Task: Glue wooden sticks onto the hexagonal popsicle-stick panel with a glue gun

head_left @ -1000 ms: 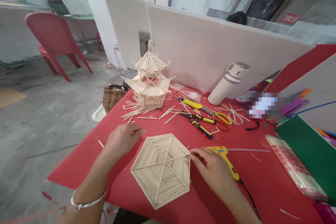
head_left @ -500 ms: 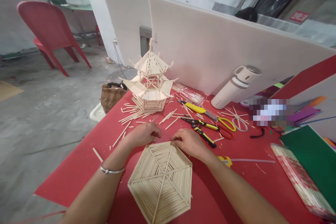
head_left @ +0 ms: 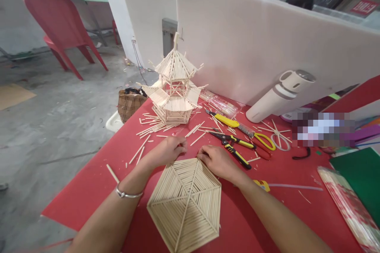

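Hexagonal stick panel lies flat on the red tabletop, close to the person, short of the stick pagoda — probably placed there so both hands reach its far edge. Left hand sits by the far-left corner, fingers curled in; right hand is at the far-right corner, thumb and fingers bent together, seemingly to steady or feel that edge. Either grip may be pinching something small, but fingertips are too blurred — can't tell if closed on anything. Loose sticks lie around the pagoda base; cutter and pliers within reach beyond the right hand, glue gun partly behind the right forearm, likely parked aside to free both hands.
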Demonstrator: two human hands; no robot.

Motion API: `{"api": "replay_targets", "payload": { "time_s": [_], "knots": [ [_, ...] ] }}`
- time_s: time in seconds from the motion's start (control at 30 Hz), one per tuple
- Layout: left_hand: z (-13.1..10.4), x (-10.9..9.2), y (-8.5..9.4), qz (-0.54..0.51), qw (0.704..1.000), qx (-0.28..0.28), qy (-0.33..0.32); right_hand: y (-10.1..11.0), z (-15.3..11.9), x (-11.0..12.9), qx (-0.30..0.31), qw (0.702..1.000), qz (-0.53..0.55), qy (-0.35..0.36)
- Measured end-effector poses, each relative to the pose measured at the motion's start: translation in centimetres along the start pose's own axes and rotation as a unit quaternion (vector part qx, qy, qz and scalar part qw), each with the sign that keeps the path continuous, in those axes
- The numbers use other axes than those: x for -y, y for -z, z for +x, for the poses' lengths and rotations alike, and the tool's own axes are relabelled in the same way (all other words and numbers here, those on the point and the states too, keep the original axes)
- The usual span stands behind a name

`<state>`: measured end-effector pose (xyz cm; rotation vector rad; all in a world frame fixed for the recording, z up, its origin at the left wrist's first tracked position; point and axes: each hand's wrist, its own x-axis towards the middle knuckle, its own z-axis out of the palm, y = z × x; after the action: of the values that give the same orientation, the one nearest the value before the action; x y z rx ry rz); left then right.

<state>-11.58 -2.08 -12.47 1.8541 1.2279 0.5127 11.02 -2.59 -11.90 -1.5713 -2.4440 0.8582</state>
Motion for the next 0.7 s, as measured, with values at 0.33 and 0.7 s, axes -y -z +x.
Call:
{"api": "replay_targets", "payload": {
  "time_s": [0.33,0.7],
  "knots": [
    [0.7,-0.2,-0.2,-0.174,0.978,-0.112,0.04,1.2,0.4,0.4,-0.079,0.997,-0.003,0.014],
    [-0.2,-0.8,0.3,-0.396,0.913,-0.073,0.069,0.5,1.2,3.1,-0.211,0.943,0.138,0.217]
  ]
}}
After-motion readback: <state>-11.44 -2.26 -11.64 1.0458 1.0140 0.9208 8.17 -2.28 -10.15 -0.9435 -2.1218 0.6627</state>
